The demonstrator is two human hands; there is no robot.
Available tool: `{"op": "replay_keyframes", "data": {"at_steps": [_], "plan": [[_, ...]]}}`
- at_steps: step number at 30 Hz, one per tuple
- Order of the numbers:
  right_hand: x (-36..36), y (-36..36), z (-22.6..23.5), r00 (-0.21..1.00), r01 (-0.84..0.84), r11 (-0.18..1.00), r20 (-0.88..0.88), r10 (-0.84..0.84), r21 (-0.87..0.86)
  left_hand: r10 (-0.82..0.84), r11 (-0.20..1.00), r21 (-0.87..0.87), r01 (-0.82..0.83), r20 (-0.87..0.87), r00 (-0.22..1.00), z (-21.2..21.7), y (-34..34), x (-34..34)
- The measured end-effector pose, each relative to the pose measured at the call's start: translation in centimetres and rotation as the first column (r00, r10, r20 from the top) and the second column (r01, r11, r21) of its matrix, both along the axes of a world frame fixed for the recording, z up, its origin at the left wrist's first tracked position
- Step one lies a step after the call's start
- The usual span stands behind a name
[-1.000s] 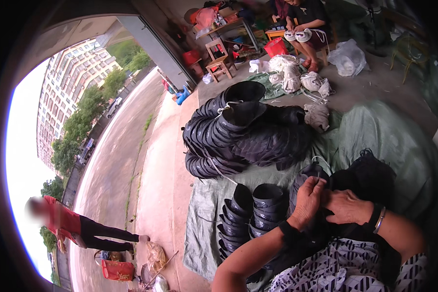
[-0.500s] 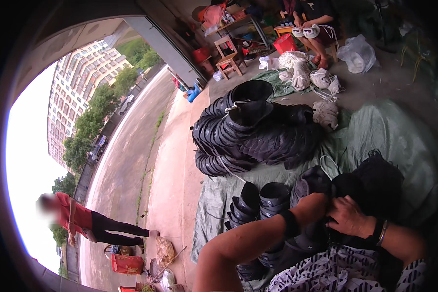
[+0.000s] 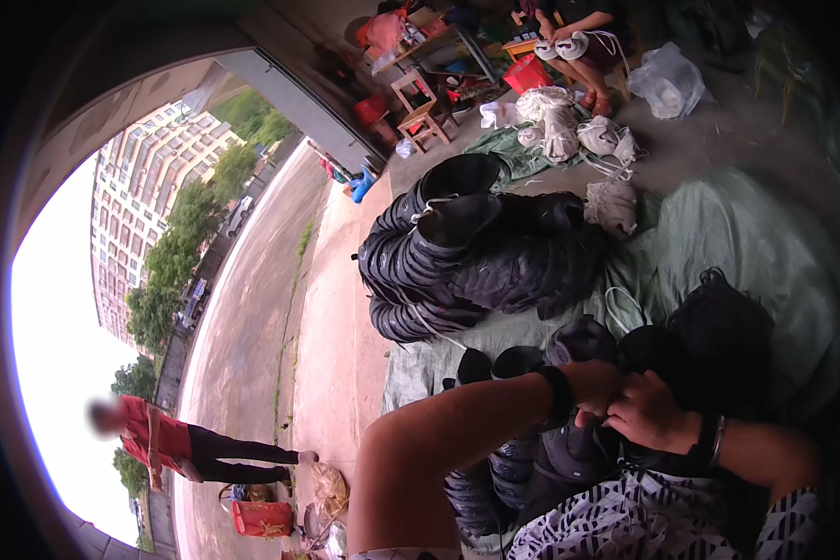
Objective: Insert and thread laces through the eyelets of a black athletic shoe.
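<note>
My left hand (image 3: 593,385) and my right hand (image 3: 649,409) meet above my lap, fingers bent and closed together. What they pinch is small or hidden by the fingers. Just below them lies a dark, rounded fabric piece (image 3: 574,455), partly covered by my left wrist. Beyond the hands sits another dark rounded piece (image 3: 581,340). Nested stacks of black, cup-shaped pieces (image 3: 511,467) stand left of my lap, partly behind my left forearm. A bundle of black cord or fabric (image 3: 721,317) rests beyond my right hand.
A large heap of nested black pieces (image 3: 467,247) lies ahead on a green tarp (image 3: 737,233). Farther off are white bundles (image 3: 560,135), a wooden chair (image 3: 420,112) and a seated person holding white pieces (image 3: 569,45). At left, a person in red (image 3: 163,439) stands near a red bag (image 3: 261,518).
My hands have shifted slightly left and closer together, and my left forearm covers more of the stacks. The whole view has turned a little. The standing person's arms have moved.
</note>
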State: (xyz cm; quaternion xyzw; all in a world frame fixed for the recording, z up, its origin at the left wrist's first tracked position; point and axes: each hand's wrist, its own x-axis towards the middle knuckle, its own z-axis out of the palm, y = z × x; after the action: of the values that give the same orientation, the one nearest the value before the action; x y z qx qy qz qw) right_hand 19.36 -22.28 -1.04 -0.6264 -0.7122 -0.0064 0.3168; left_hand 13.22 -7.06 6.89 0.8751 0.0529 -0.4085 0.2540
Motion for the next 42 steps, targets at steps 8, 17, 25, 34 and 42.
{"op": "replay_keyframes", "data": {"at_steps": [8,17,25,34,42], "plan": [[1.7,0.0,0.5,0.989,-0.151,0.988,-0.009,0.150,-0.032,-0.043,0.992,0.114,0.054,-0.094,0.995,0.2,-0.6,0.6],[2.0,-0.5,1.0,0.975,-0.194,0.979,0.096,0.200,-0.066,0.047,0.993,0.108,-0.050,0.030,0.998,0.2,-0.8,0.1],[1.6,-0.5,0.4,0.983,-0.166,0.986,0.077,0.165,0.012,-0.161,0.962,0.201,0.186,-0.133,0.978,0.0,-0.8,1.6],[2.6,-0.1,-0.2,0.964,-0.250,0.968,0.098,0.248,0.009,-0.254,0.946,0.235,0.224,0.105,0.961,-1.8,-0.2,0.8],[2.8,-1.3,0.4,0.966,-0.245,0.969,0.073,0.247,-0.046,-0.365,0.825,0.517,0.228,0.179,0.914,2.1,2.0,3.2]]}}
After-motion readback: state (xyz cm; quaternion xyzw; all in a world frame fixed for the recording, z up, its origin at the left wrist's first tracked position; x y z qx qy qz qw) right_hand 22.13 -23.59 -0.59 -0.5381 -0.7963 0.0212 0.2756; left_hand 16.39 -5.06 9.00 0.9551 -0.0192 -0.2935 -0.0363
